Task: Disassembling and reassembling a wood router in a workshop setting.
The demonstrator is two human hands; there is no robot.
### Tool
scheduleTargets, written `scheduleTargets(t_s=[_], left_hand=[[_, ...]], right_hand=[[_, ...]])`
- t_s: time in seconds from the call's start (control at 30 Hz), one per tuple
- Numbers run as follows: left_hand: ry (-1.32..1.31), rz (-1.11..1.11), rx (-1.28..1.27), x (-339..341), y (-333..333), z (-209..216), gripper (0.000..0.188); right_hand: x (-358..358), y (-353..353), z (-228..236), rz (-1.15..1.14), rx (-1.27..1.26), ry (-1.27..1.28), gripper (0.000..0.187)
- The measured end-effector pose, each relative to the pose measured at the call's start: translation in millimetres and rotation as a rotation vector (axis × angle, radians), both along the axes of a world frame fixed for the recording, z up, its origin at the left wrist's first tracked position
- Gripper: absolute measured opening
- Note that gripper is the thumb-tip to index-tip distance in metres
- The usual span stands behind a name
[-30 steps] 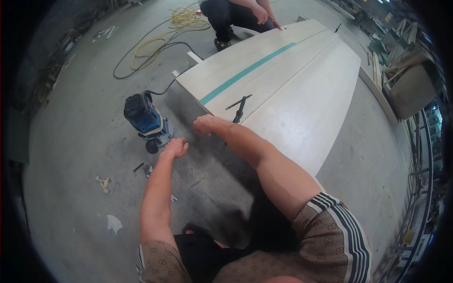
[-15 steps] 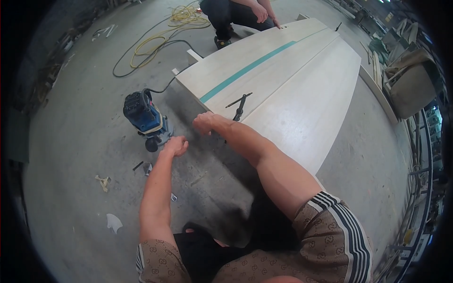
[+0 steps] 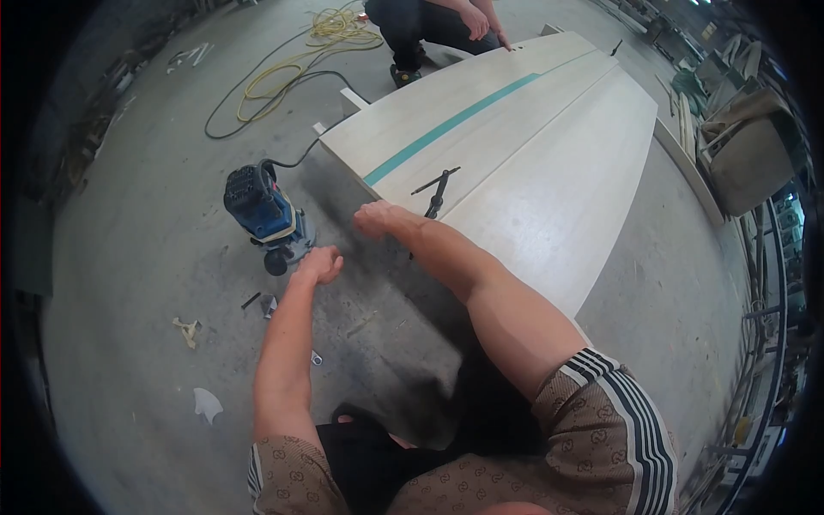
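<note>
A blue-and-black plunge router [image 3: 268, 210] stands upright on the concrete floor to the left, its round base toward me. Close beside that base is my left hand [image 3: 321, 264], its fingers bent; whether they touch the router I cannot tell. My right hand [image 3: 372, 220] is closed at the near edge of a large pale wooden panel [image 3: 549, 197], and whatever its curled fingers hold is hidden. Just beyond my right forearm, a black clamp [image 3: 437, 193] grips the panel's edge. A teal stripe [image 3: 451, 129] runs lengthwise along the panel.
Across the panel, another person's hand [image 3: 475, 21] is near its far edge. A yellow hose [image 3: 266, 90] and black cord lie coiled on the floor. Scraps [image 3: 186, 330], a white piece [image 3: 206, 405] and a wrench [image 3: 317, 359] lie around my left arm. Boards [image 3: 687, 172] lie at right.
My right hand has shifted very slightly to the right. My left hand, the router and the panel stay where they were.
</note>
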State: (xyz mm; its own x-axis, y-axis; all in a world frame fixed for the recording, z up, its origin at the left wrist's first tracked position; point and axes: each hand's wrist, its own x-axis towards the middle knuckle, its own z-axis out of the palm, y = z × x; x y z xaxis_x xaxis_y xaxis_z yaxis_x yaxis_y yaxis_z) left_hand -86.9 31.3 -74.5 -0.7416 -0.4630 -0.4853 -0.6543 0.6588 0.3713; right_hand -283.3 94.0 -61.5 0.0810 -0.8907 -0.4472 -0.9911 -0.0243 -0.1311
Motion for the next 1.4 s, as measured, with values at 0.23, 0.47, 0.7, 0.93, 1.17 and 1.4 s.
scheduleTargets(t_s=[0.23, 0.47, 0.7, 0.93, 1.17, 1.4], left_hand=[[-0.016, -0.021, -0.001, 0.6, 1.9, 3.9, 0.036], [-0.031, 0.000, 0.020, 8.6, -0.1, 5.6, 0.038], [-0.024, -0.007, 0.022, 2.0, 2.1, 7.0, 0.041], [-0.012, -0.017, 0.023, -3.8, 5.5, 10.2, 0.046], [-0.038, -0.008, 0.025, 0.7, 3.0, 7.7, 0.047], [-0.045, 0.003, 0.020, -1.2, 6.4, 13.7, 0.047]], right_hand=[[2.7, 1.5, 10.2, -0.021, -0.108, -0.059, 0.013], [13.6, 0.3, 26.7, -0.026, -0.006, -0.086, 0.008], [6.4, 4.3, 31.1, -0.052, -0.035, -0.182, 0.013], [0.1, 4.1, 24.5, -0.065, -0.126, -0.161, 0.024], [4.4, 3.1, 21.8, -0.080, -0.194, -0.183, 0.024], [3.8, 2.8, 16.4, -0.074, -0.247, -0.086, 0.020]])
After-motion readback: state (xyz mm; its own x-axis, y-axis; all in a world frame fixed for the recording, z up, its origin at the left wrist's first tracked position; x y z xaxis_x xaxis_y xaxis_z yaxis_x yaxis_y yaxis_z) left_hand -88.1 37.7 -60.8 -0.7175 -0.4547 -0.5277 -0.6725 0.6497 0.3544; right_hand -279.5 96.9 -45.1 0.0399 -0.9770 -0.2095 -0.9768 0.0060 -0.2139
